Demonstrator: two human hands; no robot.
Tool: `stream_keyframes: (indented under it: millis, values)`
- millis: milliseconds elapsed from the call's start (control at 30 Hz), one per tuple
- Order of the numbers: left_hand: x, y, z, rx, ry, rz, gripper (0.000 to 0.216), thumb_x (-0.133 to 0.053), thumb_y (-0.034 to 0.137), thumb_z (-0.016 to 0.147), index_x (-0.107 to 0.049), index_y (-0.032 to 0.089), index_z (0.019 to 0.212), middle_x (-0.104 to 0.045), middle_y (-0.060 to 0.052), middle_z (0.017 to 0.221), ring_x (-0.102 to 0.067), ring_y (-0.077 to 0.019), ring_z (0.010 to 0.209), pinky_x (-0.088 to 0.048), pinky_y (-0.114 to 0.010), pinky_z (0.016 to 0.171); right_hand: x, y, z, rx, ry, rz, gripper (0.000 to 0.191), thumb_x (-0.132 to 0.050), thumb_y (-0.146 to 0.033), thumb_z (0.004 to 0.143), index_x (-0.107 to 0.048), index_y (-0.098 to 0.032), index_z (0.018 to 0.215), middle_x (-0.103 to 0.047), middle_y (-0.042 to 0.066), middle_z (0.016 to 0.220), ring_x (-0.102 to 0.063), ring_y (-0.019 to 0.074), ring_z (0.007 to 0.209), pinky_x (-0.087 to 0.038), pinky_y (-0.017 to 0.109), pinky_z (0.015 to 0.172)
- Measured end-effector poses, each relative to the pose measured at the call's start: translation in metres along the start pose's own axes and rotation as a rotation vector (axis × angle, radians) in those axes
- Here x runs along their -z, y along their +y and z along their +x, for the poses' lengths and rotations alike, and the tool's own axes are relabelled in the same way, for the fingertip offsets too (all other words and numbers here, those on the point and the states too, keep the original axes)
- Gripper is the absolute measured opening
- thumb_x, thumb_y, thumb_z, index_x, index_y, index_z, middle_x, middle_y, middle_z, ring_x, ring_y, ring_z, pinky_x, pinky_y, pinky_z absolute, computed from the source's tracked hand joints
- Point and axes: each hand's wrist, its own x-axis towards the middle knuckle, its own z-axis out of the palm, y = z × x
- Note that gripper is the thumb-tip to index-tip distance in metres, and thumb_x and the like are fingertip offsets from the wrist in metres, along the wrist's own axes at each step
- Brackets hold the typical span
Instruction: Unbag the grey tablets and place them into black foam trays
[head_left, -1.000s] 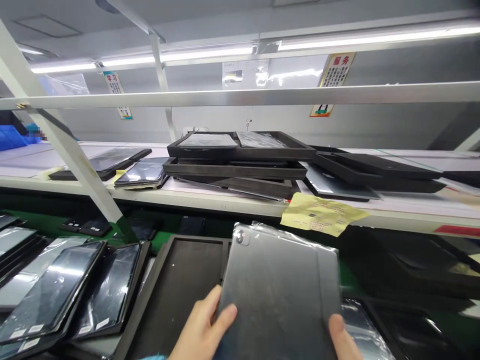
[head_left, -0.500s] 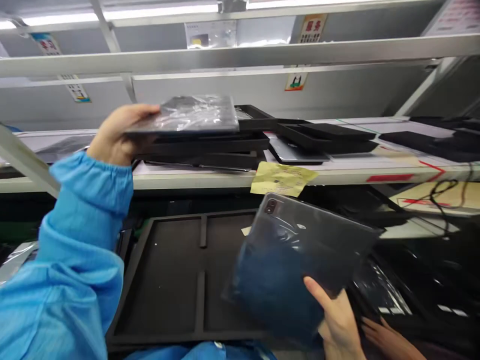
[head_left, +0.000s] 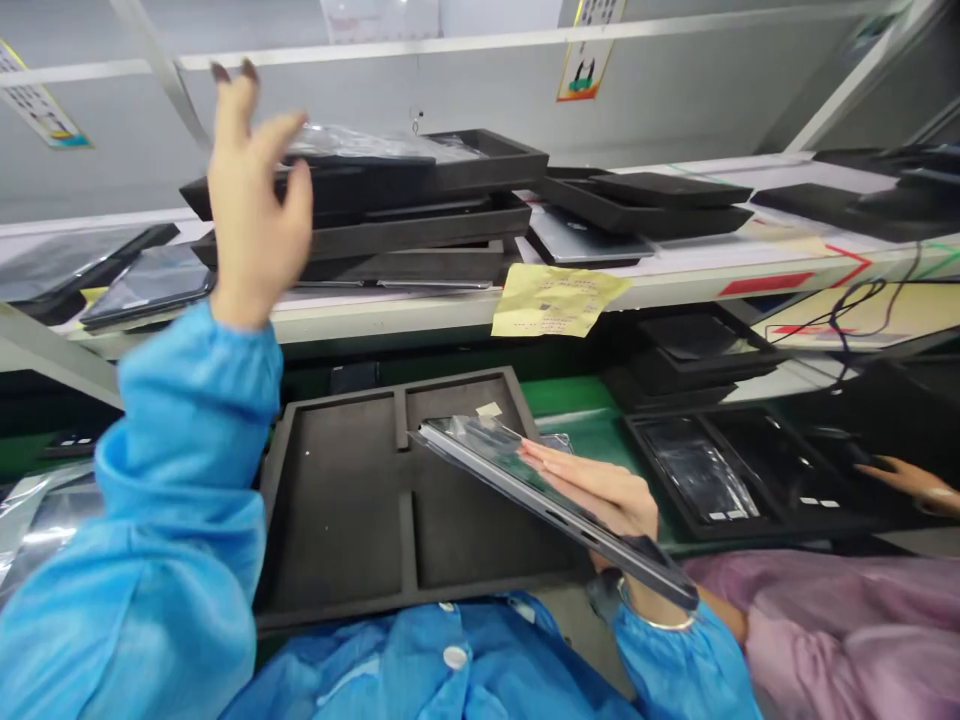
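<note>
My left hand (head_left: 259, 195) is raised in front of the shelf, fingers spread and holding nothing. Just behind it, a plastic-wrapped tablet (head_left: 367, 145) lies on top of a stack of black foam trays (head_left: 420, 225). My right hand (head_left: 600, 490) grips another tablet (head_left: 540, 500) in a clear bag, tilted so its edge faces me, fingers on one side. Under that tablet, on the bench, is a large black foam tray (head_left: 341, 490) with bare compartments; the tablet covers part of its right side.
A yellow note (head_left: 559, 300) hangs from the shelf edge. More bagged tablets (head_left: 150, 275) lie at the shelf's left. To the right, a second foam tray (head_left: 694, 470) holds wrapped devices, and a co-worker's hand (head_left: 907, 480) reaches near it. Cables (head_left: 847, 310) dangle at the right.
My left hand has let go of the wrapped tablet, now on the tray stack, and opened. My right hand has turned its tablet from back-facing to edge-on. The view has tilted down.
</note>
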Motion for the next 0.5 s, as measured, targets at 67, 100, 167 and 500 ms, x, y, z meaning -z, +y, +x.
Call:
stream_keyframes:
  millis: [67, 100, 167, 500]
  values:
    - [-0.009, 0.018, -0.079, -0.147, 0.018, -0.183, 0.046, -0.048, -0.004, 0.097, -0.06, 0.004, 0.142, -0.048, -0.011, 0.168, -0.028, -0.0264, 0.166, -0.02, -0.051, 0.137, -0.002, 0.005, 0.0, 0.049, -0.008, -0.005, 0.023, -0.077, -0.03, 0.097, -0.082, -0.033, 0.119, -0.078, 0.004, 0.121, -0.078, 0.0278, 0.113, -0.065, 0.041, 0.102]
    - [-0.017, 0.024, -0.119, -0.179, 0.0, -0.321, 0.049, -0.049, -0.001, 0.097, -0.061, 0.01, 0.144, -0.053, -0.011, 0.165, -0.038, -0.0273, 0.161, -0.026, -0.053, 0.136, -0.002, 0.007, 0.0, 0.071, -0.023, -0.003, 0.026, -0.076, -0.028, 0.097, -0.081, -0.034, 0.122, -0.078, 0.003, 0.122, -0.077, 0.0274, 0.115, -0.065, 0.041, 0.103]
    - [-0.039, 0.029, -0.189, -0.111, -0.132, -0.545, 0.052, -0.056, 0.006, 0.096, -0.061, 0.017, 0.147, -0.06, -0.013, 0.158, -0.052, -0.0298, 0.153, -0.034, -0.055, 0.133, -0.003, 0.009, 0.001, 0.102, -0.054, 0.005, 0.028, -0.074, -0.027, 0.099, -0.079, -0.034, 0.125, -0.078, 0.003, 0.123, -0.076, 0.0266, 0.118, -0.064, 0.04, 0.105]
    - [-0.103, 0.041, -0.234, 0.313, -0.555, -1.175, 0.047, -0.076, 0.063, 0.088, -0.079, 0.019, 0.104, -0.08, -0.017, 0.122, -0.075, -0.0342, 0.118, -0.042, -0.063, 0.124, -0.037, 0.007, 0.021, -0.021, -0.073, 0.193, 0.017, -0.08, -0.039, 0.094, -0.084, -0.034, 0.11, -0.08, 0.003, 0.115, -0.078, 0.0295, 0.111, -0.065, 0.046, 0.102]
